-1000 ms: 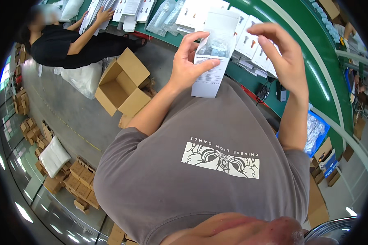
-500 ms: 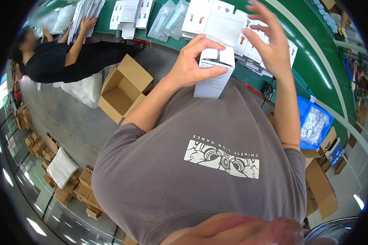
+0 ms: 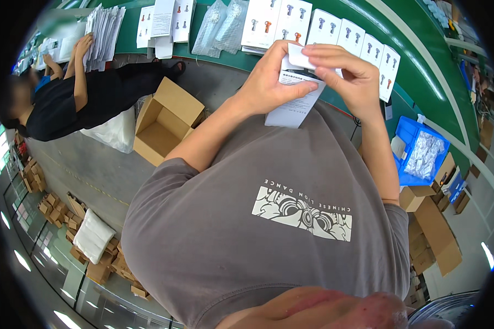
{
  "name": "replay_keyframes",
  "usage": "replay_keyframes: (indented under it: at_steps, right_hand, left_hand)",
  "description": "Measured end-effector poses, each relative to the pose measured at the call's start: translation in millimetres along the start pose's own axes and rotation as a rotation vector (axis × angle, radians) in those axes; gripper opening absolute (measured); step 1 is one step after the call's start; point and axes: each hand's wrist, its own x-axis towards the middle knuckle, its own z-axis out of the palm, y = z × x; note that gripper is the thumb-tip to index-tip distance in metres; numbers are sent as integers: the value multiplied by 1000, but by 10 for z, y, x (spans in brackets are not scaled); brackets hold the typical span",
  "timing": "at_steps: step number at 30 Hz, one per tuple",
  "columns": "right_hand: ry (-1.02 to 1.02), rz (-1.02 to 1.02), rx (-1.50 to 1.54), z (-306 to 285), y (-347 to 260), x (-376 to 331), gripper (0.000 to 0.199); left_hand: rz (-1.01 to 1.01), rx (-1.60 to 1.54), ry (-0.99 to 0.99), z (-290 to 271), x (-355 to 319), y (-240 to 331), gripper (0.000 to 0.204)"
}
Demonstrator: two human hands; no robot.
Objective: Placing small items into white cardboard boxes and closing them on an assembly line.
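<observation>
Left hand clasps white box, likely light, stiff card, best held by sides; right hand touches flap, pinch unclear.

Upper centre: one held white box, two bubble-wrapped packages. Right: one blue bin.

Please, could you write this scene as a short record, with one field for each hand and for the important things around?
Left grip: closed around a white box
Right grip: fingers at the box's white flap
Box top: not fully closed; a dark gap shows
Green table: printed white cartons, bubble-wrapped items
Right side: blue bin holding clear plastic packets
Floor, left: open cardboard box
Co-worker: black clothes, hands at a white stack
</observation>
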Motion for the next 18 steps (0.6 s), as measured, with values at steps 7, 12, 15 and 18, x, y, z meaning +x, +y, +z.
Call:
replay_keyframes:
  at_steps: [7,12,15,18]
  right_hand:
    - [23,83,-2,51,29,-41,18]
    - [66,59,-85,42,24,-74,15]
    - [107,31,-159,20,39,-107,14]
    - [73,19,-214,-66,40,-155,12]
  left_hand:
    - [-16,-265,34,51,65,-70,84]
    - [-28,-87,-53,44,123,-4,79]
    - [-116,-142,-92,81,137,40,78]
    - [-157,-198,-92,148,188,101,77]
